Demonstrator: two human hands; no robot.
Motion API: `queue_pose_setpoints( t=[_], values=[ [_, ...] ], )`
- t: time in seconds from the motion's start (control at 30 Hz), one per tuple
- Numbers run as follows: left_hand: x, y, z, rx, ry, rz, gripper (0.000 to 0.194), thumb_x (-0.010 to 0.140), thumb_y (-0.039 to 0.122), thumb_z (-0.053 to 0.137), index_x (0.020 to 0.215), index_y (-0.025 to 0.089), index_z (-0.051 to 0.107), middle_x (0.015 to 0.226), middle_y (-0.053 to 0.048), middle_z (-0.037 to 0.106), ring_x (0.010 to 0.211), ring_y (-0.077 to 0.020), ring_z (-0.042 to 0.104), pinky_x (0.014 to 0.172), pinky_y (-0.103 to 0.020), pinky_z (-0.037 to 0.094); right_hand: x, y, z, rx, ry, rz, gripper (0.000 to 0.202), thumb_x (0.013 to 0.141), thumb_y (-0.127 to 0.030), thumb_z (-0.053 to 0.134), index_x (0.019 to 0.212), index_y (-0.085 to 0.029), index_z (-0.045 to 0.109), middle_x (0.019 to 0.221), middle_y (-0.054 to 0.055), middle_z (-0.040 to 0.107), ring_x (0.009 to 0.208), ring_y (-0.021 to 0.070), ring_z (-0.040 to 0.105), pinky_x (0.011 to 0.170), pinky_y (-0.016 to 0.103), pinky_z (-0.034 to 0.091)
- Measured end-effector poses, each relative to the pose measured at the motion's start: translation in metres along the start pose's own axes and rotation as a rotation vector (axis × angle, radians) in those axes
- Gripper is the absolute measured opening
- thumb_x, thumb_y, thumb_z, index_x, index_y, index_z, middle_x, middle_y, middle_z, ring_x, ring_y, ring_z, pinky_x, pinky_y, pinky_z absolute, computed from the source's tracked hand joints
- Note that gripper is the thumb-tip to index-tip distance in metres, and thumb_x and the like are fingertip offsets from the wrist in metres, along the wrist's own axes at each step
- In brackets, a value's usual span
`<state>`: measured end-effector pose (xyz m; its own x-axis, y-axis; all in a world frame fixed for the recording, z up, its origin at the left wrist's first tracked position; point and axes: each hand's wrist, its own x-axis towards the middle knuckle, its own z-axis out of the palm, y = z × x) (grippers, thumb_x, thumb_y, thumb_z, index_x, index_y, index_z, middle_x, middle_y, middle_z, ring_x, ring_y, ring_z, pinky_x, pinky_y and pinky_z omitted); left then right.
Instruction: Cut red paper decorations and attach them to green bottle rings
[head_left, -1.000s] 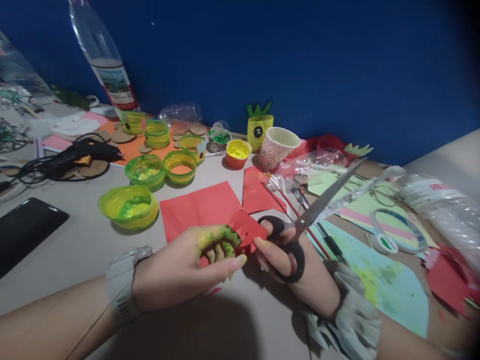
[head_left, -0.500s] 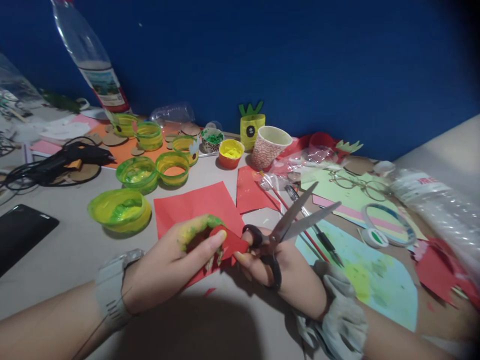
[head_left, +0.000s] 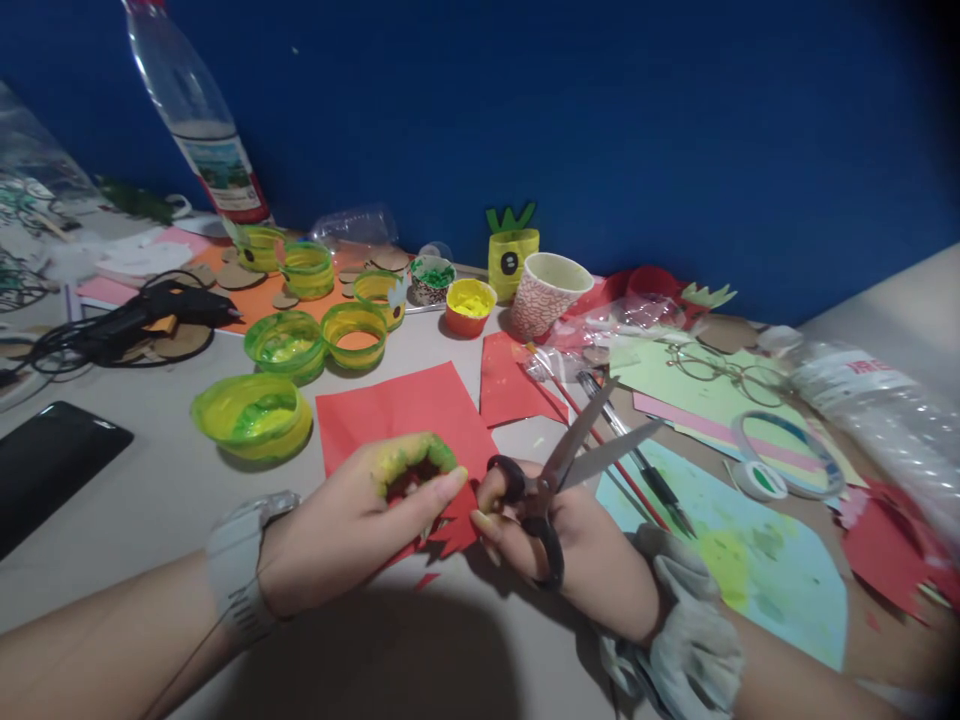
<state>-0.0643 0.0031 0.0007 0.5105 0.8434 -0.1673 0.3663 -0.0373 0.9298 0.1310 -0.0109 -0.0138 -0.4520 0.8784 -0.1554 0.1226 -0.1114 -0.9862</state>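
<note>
My left hand (head_left: 375, 520), its fingers stained yellow and green, pinches a small cut piece of red paper (head_left: 456, 528) with a jagged edge. Black-handled scissors (head_left: 577, 450) hang on the thumb and fingers of my right hand (head_left: 536, 525), their blades parted and pointing up and away to the right. The right fingertips are close beside the red piece; whether they touch it is unclear. Beneath and behind the hands lies a larger red sheet (head_left: 397, 405). A tiny red scrap (head_left: 427, 580) rests on the table below the left hand.
Green-yellow painted bowls (head_left: 255, 415) stand at left, near a glue gun (head_left: 165, 305) and a black phone (head_left: 56, 465). Behind are a patterned paper cup (head_left: 547, 295) and a yellow paint cup (head_left: 470, 306). A pen (head_left: 652, 480), glasses (head_left: 731, 375) and tape (head_left: 787, 455) lie at right.
The red piece has turned in my left fingers, so its jagged edge now shows. The right fingertips have moved slightly off it, and the scissor blades sit a little lower. The view has shifted slightly.
</note>
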Motion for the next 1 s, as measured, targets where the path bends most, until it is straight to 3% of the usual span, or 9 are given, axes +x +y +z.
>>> queue_pose_setpoints(
  t=[0.2, 0.4, 0.6, 0.7, 1.0],
  values=[
    [-0.0001, 0.0011, 0.0008, 0.014, 0.013, 0.036, 0.019, 0.089, 0.038, 0.057, 0.088, 0.019, 0.055, 0.079, 0.002, 0.057, 0.07, -0.0119, 0.054, 0.06, -0.02, 0.044, 0.001, -0.0007, -0.0022, 0.104, 0.044, -0.004, 0.018, 0.08, -0.025, 0.072, 0.077, -0.015, 0.057, 0.063, -0.002, 0.056, 0.054, 0.0083, 0.049, 0.049, 0.018, 0.04],
    [0.0003, -0.0022, 0.0036, 0.043, 0.046, 0.043, 0.022, 0.094, 0.036, 0.048, 0.093, 0.018, 0.06, 0.086, -0.003, 0.065, 0.074, -0.0147, 0.06, 0.06, -0.021, 0.047, -0.0001, 0.0047, 0.0002, 0.227, -0.038, 0.091, 0.021, 0.08, -0.025, 0.073, 0.078, -0.016, 0.055, 0.061, -0.003, 0.059, 0.045, 0.0069, 0.047, 0.043, 0.017, 0.039],
    [-0.0002, -0.004, 0.0036, 0.098, -0.036, -0.005, 0.028, 0.095, 0.04, 0.043, 0.09, 0.017, 0.059, 0.085, -0.003, 0.065, 0.072, -0.0149, 0.059, 0.056, -0.021, 0.045, 0.0029, -0.001, -0.0021, 0.152, 0.102, 0.063, 0.027, 0.081, -0.037, 0.07, 0.084, -0.016, 0.054, 0.055, -0.006, 0.053, 0.039, 0.0057, 0.042, 0.038, 0.017, 0.034],
    [0.0006, -0.0056, 0.0039, 0.138, -0.083, -0.01, 0.029, 0.095, 0.041, 0.043, 0.084, 0.017, 0.057, 0.081, -0.003, 0.063, 0.073, -0.015, 0.057, 0.057, -0.021, 0.043, 0.0036, -0.0036, -0.0038, 0.107, 0.114, 0.058, 0.03, 0.081, -0.043, 0.068, 0.081, -0.017, 0.053, 0.052, -0.007, 0.049, 0.038, 0.0062, 0.04, 0.037, 0.018, 0.033],
    [0.0022, -0.0023, 0.0022, 0.096, -0.041, 0.029, 0.026, 0.096, 0.037, 0.042, 0.086, 0.018, 0.055, 0.083, -0.001, 0.062, 0.074, -0.013, 0.055, 0.063, -0.021, 0.043, 0.0018, 0.0041, -0.0035, 0.006, 0.044, -0.04, 0.014, 0.086, -0.024, 0.063, 0.079, -0.016, 0.053, 0.061, -0.005, 0.05, 0.05, 0.0064, 0.044, 0.046, 0.017, 0.036]
  ],
)
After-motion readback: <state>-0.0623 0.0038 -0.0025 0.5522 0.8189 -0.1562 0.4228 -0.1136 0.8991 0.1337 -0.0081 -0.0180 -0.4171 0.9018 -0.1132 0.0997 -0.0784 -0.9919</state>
